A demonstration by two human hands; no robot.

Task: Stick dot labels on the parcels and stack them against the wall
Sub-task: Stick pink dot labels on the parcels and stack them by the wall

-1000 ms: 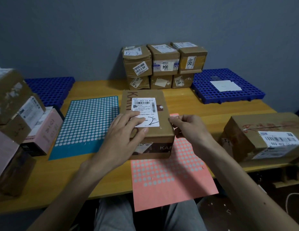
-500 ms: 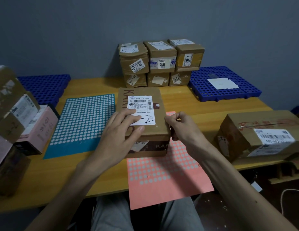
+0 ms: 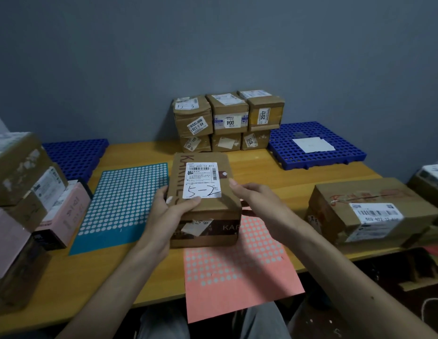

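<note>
- Brown cardboard parcel [image 3: 208, 204] with white label, at wooden table [image 3: 298, 177] centre, over pink paper dot sheet [image 3: 237, 272].
- Left hand [image 3: 169, 216] grips its 9 o'clock side; right hand [image 3: 257, 201] grips its 3 o'clock side.

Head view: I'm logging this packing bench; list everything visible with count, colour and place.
brown cardboard parcel with white shipping label: 1, table centre
stacked brown cardboard parcels: 6, against wall
teal dot-label sheet: 1, left of centre
salmon dot-label sheet: 1, under centre parcel
large brown cardboard parcel: 1, right
brown and pink parcel pile: left edge
blue plastic grid mats: 2, back corners
wooden table: 1, yellow
left hand, right hand: grip centre parcel
</note>
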